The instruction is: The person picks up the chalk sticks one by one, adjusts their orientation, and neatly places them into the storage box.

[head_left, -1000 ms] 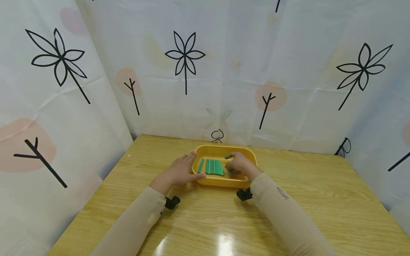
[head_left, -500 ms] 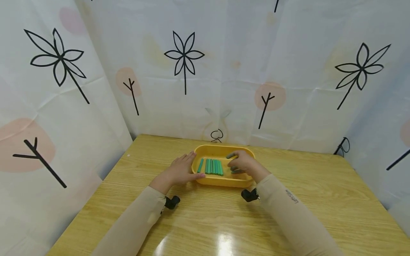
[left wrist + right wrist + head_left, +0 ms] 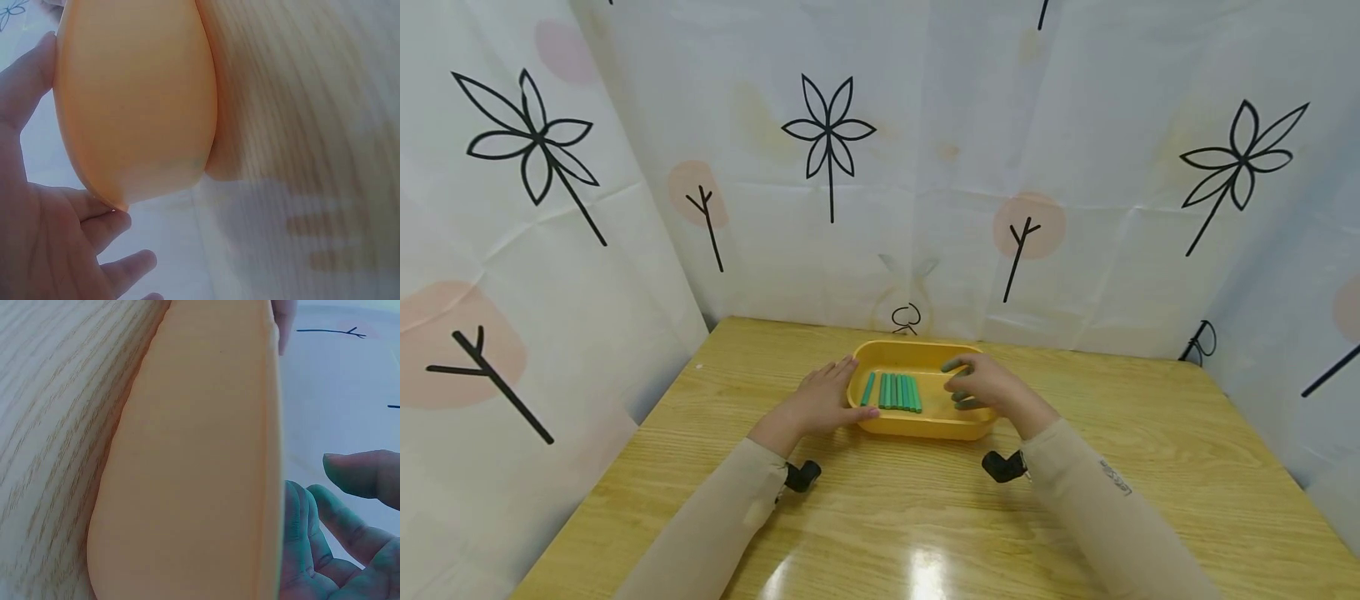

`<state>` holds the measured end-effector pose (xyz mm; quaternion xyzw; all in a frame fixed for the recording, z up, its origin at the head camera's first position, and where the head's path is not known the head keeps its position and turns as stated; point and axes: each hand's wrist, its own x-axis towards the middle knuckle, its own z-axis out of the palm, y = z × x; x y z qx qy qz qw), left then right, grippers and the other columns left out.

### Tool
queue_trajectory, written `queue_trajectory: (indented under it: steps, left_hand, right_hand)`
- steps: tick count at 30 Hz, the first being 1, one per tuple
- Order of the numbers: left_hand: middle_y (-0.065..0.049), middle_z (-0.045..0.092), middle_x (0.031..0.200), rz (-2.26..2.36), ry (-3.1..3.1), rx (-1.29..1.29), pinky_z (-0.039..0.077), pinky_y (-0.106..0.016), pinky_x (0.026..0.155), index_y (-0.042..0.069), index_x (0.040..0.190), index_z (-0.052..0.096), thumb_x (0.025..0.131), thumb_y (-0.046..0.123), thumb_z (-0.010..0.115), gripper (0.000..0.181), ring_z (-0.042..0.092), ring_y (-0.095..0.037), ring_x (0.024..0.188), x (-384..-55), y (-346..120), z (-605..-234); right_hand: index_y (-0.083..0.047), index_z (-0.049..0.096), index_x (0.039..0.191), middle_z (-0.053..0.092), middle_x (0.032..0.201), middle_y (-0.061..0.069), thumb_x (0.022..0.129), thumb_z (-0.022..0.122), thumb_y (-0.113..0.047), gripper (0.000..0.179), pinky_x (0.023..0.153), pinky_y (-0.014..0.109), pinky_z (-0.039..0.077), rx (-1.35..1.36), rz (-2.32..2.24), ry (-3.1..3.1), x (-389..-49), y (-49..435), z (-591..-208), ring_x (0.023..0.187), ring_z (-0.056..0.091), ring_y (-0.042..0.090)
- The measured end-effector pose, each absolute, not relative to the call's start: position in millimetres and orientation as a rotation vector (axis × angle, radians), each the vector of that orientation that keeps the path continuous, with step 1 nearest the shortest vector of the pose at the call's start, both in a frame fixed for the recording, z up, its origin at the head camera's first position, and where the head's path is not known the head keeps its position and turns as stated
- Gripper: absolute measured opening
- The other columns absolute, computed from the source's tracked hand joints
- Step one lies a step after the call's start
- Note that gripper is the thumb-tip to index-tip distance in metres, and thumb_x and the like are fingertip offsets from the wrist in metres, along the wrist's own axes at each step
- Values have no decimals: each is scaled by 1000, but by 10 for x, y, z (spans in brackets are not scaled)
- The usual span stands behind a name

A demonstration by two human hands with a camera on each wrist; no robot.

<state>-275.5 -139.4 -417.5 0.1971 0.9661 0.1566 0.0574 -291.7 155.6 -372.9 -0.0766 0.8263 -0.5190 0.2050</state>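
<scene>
A yellow plastic tray stands on the table. Inside lie several slim green sticks side by side, one of them a little apart at the left. My left hand spans the tray's left end, its thumb at the near rim and fingertips touching the left rim; its fingers look fairly straight. Over the tray's right end hovers my right hand, fingers loosely bent with nothing between thumb and fingers. Green smudges coat its fingertips in the right wrist view.
The wooden table reaches to a white cloth printed with flowers and trees, hanging behind and at both sides. A black cord hangs at the far right corner. Small black wrist devices sit under each forearm.
My right hand has drawn back to the right, away from the green sticks toward the tray's right end. The left hand keeps its place at the rim.
</scene>
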Motion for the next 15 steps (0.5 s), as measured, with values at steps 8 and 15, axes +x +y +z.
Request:
queue_trajectory:
  steps: [8,15]
  left_hand:
    - [-12,12,167,465,2933,603,12,-56,121,5,161,13,89,76,50,107,17,-41,150,-2736,-1385,-4148]
    - [-14,16,166,460,2959,610,14,-58,119,3,160,17,89,76,51,107,20,-41,149,-2738,-1381,-4139]
  right_hand:
    - [6,45,143,57,113,20,100,59,-8,47,85,45,57,-260,-1455,2307,-2813,1701,-3643,93,60,30]
    - [6,45,142,57,115,21,101,58,-8,45,82,42,57,-302,-1461,2336,-2708,1835,-3596,97,60,34]
